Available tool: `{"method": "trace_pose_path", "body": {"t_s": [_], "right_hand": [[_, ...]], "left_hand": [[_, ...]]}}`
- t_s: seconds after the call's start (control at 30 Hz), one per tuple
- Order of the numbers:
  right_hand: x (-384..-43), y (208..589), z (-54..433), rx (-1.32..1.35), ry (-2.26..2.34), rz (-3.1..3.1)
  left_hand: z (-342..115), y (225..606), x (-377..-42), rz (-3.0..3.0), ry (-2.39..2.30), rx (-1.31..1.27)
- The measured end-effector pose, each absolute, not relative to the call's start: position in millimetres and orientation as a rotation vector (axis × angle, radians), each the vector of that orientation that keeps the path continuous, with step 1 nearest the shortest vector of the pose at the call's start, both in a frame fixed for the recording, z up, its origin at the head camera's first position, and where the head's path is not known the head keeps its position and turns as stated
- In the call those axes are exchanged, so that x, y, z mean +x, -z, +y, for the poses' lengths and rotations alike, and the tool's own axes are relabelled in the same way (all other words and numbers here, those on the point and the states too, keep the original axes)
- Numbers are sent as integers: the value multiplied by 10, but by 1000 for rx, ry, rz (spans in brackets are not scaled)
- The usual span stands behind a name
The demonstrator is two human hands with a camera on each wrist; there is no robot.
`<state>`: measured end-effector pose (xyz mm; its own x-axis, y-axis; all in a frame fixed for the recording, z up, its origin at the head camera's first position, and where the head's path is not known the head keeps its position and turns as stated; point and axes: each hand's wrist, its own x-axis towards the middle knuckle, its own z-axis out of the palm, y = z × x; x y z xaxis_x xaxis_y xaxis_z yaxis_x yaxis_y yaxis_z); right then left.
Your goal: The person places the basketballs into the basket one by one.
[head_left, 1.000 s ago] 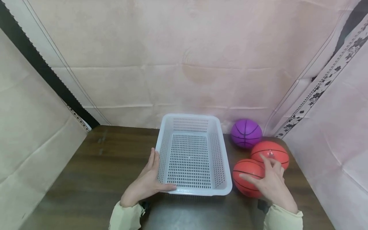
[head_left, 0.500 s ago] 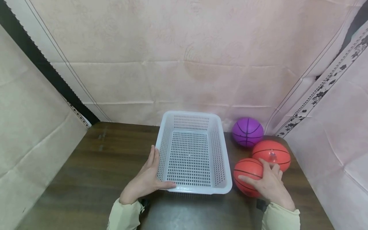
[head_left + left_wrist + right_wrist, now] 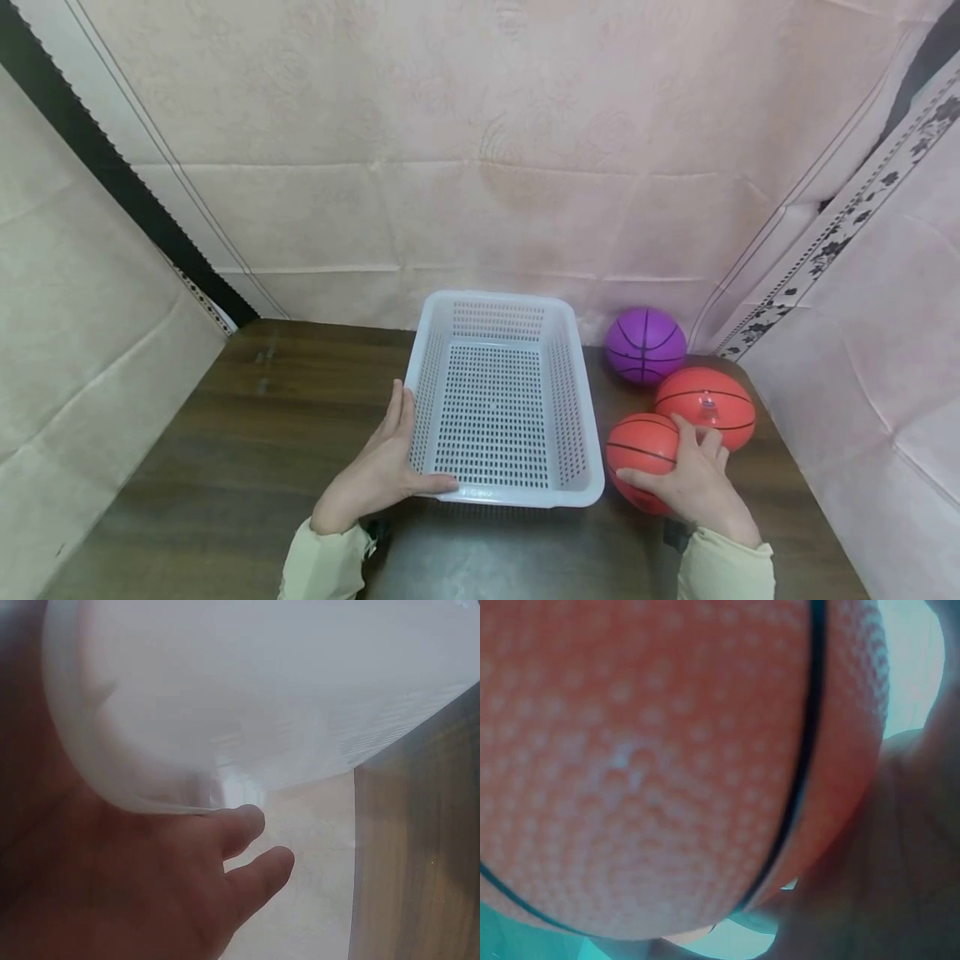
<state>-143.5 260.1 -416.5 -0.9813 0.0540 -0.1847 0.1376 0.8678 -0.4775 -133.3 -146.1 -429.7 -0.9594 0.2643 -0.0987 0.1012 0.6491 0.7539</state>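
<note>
Currently the right hand (image 3: 703,482) holds a pebbled red ball with black seam lines (image 3: 642,444), its thumb across the near face and its forefinger over the far side, parted about as wide as the ball requires. The left hand (image 3: 375,472) is spread wide around the near left corner of a pale rectangular plastic basket with slotted walls (image 3: 525,497), thumb laid on the near rim and fingers nearly straight along the outside of the left wall; it seems to steady rather than clutch.

The basket stands mid-tabletop, its far end by the far edge. On the dark wood-grained tabletop (image 3: 247,433), the held ball is just beside the basket's near right corner. Behind it, toward the right edge, is a larger-looking red ball (image 3: 703,398); whether the two touch I cannot tell. A purple ball with black seam lines (image 3: 645,345) is near the far right corner, close to the pale cloth backdrop (image 3: 450,225).

Such a round surface could squirt free if thumb and forefinger pressed off its middle. A sideways nudge might start the neighbouring ball rolling off the right edge, and a bumped basket could slide under so light a left-hand hold.
</note>
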Motion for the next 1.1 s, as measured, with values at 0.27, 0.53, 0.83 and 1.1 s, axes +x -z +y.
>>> {"method": "trace_pose_path", "body": {"t_s": [0.27,0.53,0.83,1.1], "right_hand": [[-1445,4168,2604,167,765,2855],[-1466,4132,2617,205,775,2828],[-1464,4119,2647,158,786,2854],[-1431,4085,2646,128,818,2952]], "left_hand": [[-1466,4313,-1336,2677,-1194,295],[-1467,4311,-1340,2667,-1207,290],[-1464,4321,-1337,2668,-1199,299],[-1461,4304,-1332,2643,-1218,274]]}}
